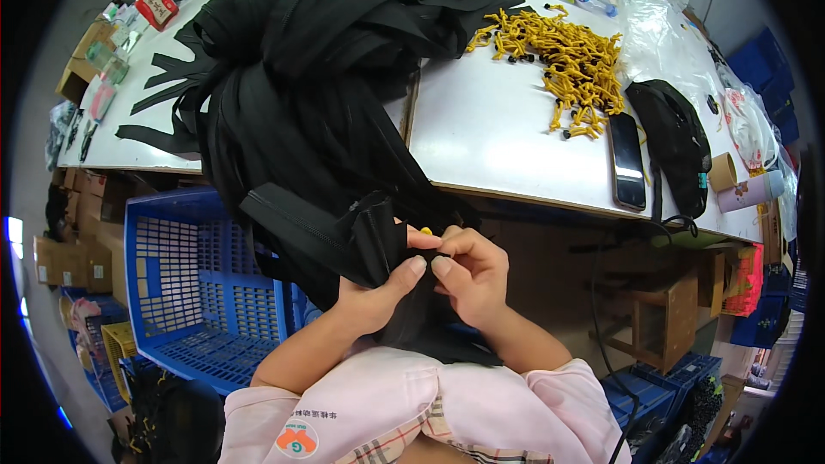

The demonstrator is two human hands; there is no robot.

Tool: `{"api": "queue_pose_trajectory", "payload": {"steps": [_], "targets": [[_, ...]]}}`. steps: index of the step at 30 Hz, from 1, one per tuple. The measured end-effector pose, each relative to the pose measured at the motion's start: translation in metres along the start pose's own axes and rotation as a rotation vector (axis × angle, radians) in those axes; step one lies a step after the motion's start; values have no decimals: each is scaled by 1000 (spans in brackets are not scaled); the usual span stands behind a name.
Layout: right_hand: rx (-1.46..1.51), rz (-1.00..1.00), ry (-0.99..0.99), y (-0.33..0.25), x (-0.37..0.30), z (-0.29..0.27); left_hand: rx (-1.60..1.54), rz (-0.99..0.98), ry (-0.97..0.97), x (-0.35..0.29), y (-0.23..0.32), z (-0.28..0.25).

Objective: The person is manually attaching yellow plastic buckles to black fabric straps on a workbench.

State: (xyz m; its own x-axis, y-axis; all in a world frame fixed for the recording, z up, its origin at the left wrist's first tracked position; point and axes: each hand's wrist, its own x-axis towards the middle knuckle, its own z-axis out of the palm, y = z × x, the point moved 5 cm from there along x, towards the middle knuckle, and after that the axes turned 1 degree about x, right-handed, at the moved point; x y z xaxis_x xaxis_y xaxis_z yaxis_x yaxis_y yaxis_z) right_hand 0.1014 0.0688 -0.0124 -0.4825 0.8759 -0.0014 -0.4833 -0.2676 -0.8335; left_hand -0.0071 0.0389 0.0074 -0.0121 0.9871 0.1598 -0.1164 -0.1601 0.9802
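Bright glare on the white tabletop (494,142); curved edges, blackened corners.

yellow bit (426,230): partly hidden behind hands (478,279) | black strips (301,112): top cut off

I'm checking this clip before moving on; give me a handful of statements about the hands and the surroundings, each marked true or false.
1. The left hand and right hand are close together at the black zipper tape. True.
2. The blue crate is on the person's right. False: it is on the left.
3. The phone lies beside a black pouch. True.
4. The yellow cord pieces lie in the crate. False: they are piled on the white table.
5. Black tape hangs over the table's near edge. True.
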Motion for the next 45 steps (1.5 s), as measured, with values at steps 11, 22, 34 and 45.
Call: {"api": "queue_pose_trajectory", "payload": {"steps": [11, 22, 34, 45], "targets": [[-161, -37, -129, -4, -7, 2, 161, 110, -16, -4, 8, -3], [-456, -47, -141, -25, 12, 5, -23, -47, 179, -2, 3, -5], [-1298, -1013, -56, -75, -1, 34, -306, -543, -174, -10, -16, 8], [-971, -429, -13, -66, 29, -20, -355, -326, 115, 2, -18, 5]]}}
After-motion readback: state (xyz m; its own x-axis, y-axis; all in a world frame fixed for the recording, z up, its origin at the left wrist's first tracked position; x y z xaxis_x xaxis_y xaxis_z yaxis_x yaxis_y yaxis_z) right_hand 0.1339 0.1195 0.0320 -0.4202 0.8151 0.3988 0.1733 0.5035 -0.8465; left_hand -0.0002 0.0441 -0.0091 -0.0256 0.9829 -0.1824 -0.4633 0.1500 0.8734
